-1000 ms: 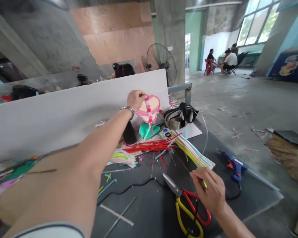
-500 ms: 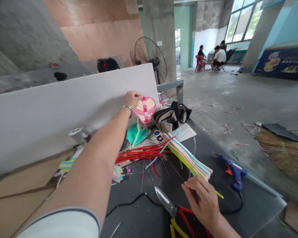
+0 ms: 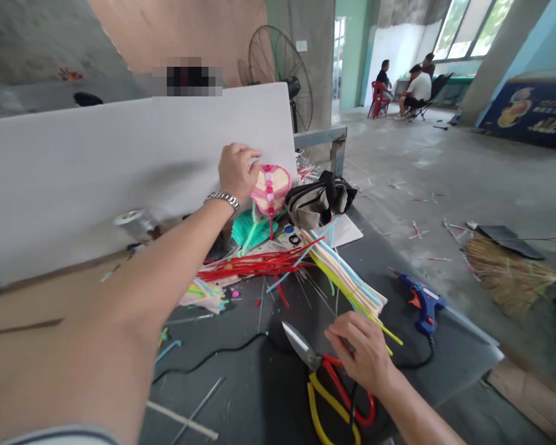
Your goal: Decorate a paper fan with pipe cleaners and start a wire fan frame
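Head view: worn camera looking forward and down over both forearms at a cluttered craft counter.

Right hand: low at the right, above the scissors; its fingers are bent over the ends of a bundle of pastel plastic strips, and a thin yellow stem runs out beside them. Whether they grip it, I cannot tell.

Left hand: raised toward the far edge of the counter, with a metal-link wristwatch; its curled fingers sit just beside the pink heart-shaped craft piece, and I cannot tell if they grip it.

Heart: upright on a thin red stem, above a teal fringed piece.

On the counter: red-and-yellow-handled scissors with open blades, a black cord, a blue hot glue gun, a heap of red strips, and a black-and-beige bag.

Behind: a white board stands along the far edge, with a tape roll against it.

Farther: a straw broom head lies on the concrete floor; a standing fan and two seated people are beyond.
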Tool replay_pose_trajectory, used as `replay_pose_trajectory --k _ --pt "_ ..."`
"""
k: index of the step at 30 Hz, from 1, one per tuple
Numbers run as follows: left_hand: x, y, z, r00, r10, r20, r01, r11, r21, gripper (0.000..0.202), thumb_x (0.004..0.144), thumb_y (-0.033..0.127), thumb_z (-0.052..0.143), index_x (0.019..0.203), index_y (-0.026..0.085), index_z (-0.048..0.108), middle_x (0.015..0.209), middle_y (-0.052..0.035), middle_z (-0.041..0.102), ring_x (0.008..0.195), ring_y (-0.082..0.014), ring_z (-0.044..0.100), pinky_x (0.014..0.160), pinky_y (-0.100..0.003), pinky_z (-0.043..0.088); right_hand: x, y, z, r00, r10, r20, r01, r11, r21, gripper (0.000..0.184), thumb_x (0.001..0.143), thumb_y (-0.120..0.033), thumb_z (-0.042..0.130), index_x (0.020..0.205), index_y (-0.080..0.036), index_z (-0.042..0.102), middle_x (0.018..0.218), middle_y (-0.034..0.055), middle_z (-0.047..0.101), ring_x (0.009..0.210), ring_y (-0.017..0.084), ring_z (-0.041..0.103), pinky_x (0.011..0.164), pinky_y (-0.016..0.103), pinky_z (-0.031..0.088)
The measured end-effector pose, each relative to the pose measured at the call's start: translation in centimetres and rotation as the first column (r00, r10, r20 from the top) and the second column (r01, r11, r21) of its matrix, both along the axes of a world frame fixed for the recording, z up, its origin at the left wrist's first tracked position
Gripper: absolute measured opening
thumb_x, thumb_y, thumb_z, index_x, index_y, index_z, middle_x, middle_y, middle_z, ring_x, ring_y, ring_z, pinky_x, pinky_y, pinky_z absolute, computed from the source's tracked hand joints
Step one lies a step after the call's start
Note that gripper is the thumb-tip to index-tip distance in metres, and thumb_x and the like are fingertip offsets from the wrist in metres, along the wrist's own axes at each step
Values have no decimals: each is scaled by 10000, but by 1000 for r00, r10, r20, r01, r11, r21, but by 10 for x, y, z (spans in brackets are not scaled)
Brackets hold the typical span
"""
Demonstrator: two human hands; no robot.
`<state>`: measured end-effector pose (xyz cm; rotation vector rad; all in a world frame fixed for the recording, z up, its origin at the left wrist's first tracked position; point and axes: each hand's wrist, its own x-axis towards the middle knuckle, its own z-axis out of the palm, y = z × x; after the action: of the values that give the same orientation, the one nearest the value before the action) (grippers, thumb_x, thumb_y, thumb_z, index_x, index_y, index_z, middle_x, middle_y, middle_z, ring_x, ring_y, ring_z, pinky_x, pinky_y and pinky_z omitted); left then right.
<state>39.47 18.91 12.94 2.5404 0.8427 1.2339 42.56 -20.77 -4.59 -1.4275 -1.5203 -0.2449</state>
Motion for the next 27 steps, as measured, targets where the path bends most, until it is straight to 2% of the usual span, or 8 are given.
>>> replay_pose_trajectory --k 3,7,12,15,17,20,22,27 --pt "-45 -69 7 957 -257 -133 277 947 163 260 990 335 600 1138 188 753 1284 -54 717 1276 -244 590 1184 -432 393 -2 -4 10 990 68 126 -61 997 -51 150 994 -99 608 894 -210 613 790 27 689 680 154 615 637 299 486" --pt "-115 -166 7 757 -531 -380 594 802 62 272 1021 277 535 1154 280 772 1243 -36 784 1207 -225 690 1101 -413 508 -15 -15 34 930 195 312 -168 979 -113 176 994 -83 598 865 -200 621 792 35 680 657 159 544 614 326 418" --pt "-195 -218 3 872 -388 -297 397 917 -34 274 1014 275 548 1101 245 806 1046 -83 819 959 -228 739 890 -381 559 -35 -31 62 848 309 431 -240 948 -208 202 991 -69 591 839 -197 627 763 37 629 643 170 491 600 344 360" --pt "-233 -228 1 933 -302 -194 239 926 -290 259 983 322 576 953 219 812 872 -66 792 788 -195 705 732 -327 519 -50 -40 71 833 340 436 -273 938 -212 202 1001 -65 574 858 -192 639 779 42 638 651 166 501 611 338 368" --pt "-256 -236 -3 955 -268 -127 167 838 -520 250 946 345 606 851 198 783 772 -47 747 710 -166 655 679 -298 486 -62 -45 71 833 359 421 -302 932 -199 175 993 -60 591 883 -182 651 806 50 661 666 161 530 630 329 396" --pt "-288 -252 -19 975 -220 39 166 598 -784 238 870 388 675 767 181 731 693 -21 670 668 -143 587 684 -290 468 -82 -51 64 831 394 392 -350 919 -182 129 986 -77 621 933 -180 677 860 63 701 719 162 608 677 318 459" --pt "-307 -265 -32 976 -169 136 202 470 -859 255 822 423 721 756 177 718 669 -9 633 643 -131 537 671 -288 431 -96 -54 56 838 409 361 -375 912 -165 117 985 -92 633 946 -188 687 871 65 715 744 166 643 698 314 488" --pt "-338 -298 -56 954 5 300 275 388 -880 280 709 433 799 696 173 697 631 12 547 618 -115 426 617 -281 295 -132 -62 39 846 438 305 -425 898 -111 114 975 -86 657 937 -193 669 877 63 725 735 157 649 690 295 512"
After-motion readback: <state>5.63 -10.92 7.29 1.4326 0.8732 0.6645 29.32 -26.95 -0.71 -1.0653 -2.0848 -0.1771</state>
